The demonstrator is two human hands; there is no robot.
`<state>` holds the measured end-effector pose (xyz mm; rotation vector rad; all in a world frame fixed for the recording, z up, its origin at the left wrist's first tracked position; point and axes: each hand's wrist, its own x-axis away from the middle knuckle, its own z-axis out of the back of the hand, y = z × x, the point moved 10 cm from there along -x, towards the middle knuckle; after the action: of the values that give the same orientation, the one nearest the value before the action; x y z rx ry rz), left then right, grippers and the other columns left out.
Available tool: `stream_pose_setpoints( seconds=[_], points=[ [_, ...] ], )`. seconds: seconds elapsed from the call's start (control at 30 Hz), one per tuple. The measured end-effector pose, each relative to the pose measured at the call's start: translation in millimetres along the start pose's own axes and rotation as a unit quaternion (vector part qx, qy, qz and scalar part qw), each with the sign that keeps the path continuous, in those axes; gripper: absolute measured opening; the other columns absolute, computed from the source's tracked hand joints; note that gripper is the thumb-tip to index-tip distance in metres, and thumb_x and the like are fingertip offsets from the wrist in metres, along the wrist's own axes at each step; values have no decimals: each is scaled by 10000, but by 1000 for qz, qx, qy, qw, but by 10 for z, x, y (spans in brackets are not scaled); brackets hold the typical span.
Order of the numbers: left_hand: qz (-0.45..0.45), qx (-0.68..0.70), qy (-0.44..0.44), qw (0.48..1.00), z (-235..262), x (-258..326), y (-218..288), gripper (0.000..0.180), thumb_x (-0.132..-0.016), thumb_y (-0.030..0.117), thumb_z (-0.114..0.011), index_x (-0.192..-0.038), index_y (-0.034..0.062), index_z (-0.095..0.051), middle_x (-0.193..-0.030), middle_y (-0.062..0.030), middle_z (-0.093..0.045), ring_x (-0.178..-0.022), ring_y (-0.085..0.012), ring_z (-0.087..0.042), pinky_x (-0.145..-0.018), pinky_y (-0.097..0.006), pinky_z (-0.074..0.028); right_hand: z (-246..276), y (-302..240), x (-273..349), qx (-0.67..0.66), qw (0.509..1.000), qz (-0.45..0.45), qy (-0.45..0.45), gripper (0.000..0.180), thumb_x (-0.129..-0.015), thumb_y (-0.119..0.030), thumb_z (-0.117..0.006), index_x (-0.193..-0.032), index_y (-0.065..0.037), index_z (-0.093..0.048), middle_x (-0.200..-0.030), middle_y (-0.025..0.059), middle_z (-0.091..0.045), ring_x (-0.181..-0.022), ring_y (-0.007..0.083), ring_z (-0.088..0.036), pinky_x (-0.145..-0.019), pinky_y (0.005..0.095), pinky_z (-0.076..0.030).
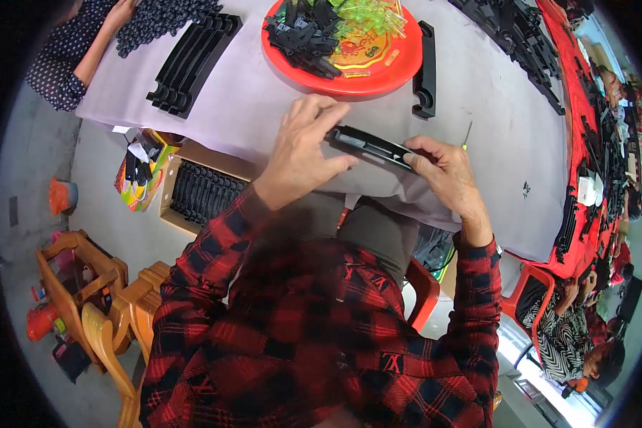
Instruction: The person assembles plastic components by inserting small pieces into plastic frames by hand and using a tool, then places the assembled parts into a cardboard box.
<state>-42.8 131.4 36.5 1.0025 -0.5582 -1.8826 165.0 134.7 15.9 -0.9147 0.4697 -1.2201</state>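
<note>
A long, narrow black plastic part [369, 145] with a slot along its length is held just above the near edge of the cloth-covered table. My right hand [446, 171] pinches its right end between thumb and fingers. Beside the other end is my left hand [303, 146], slightly blurred, its thumb and fingers apart on either side of that end; whether it touches the part I cannot tell. Beyond both hands stands a red round tray [335, 87], heaped with small black plastic pieces [303, 39] and yellow-green clear pieces [371, 20].
Black slotted trays [195, 65] lie at the far left, near round black pieces [160, 25] and another person's arm [96, 53]. A black holder [425, 71] flanks the red tray. A thin screwdriver [466, 135] lies right. Below left, a cardboard box [185, 221] holds black parts.
</note>
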Motion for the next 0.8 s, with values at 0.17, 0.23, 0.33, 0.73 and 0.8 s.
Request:
stream_pose_setpoints(
  seconds=[0.17,0.23,0.33,0.73,0.8],
  points=[
    [-10,-25,-25,999,-134,55,-172,423,-684,153,-824,-1063,35,-675,-1027,-66,-619,-1034,-277,-564,-938,-400,-383,323,-215,-28,76,988,80,106,185,-860,-101,-695,-1022,-11,-685,-874,96,-670,-775,163,-633,-716,299,-503],
    [-12,-28,-25,999,-135,57,-189,404,-690,156,-820,-1051,41,-680,-1013,-65,-619,-1023,-276,-566,-942,-400,-381,361,-248,-119,47,990,53,122,175,-858,-100,-698,-1007,-9,-686,-870,94,-673,-760,167,-634,-711,296,-506],
    [-11,-24,-15,1000,-141,68,-205,385,-690,170,-818,-1037,56,-696,-985,-57,-616,-1007,-272,-563,-952,-407,-372,340,-412,-378,24,988,45,143,149,-857,-98,-697,-973,-4,-689,-855,86,-675,-734,162,-645,-696,291,-519],
    [-39,-35,0,999,-173,35,-221,372,-677,213,-816,-1022,101,-731,-958,-28,-614,-987,-246,-568,-958,-419,-370,-440,-851,-1594,344,906,245,-14,130,-776,-116,-633,-841,-21,-695,-778,224,-672,-769,369,-681,-657,440,-528],
    [-53,-48,7,997,-156,35,-179,343,-686,217,-830,-986,88,-727,-949,-34,-630,-958,-252,-587,-925,-396,-401,-494,-893,-1618,418,874,248,-14,142,-791,-108,-596,-853,-53,-711,-763,232,-677,-759,359,-697,-653,451,-529]
  ],
)
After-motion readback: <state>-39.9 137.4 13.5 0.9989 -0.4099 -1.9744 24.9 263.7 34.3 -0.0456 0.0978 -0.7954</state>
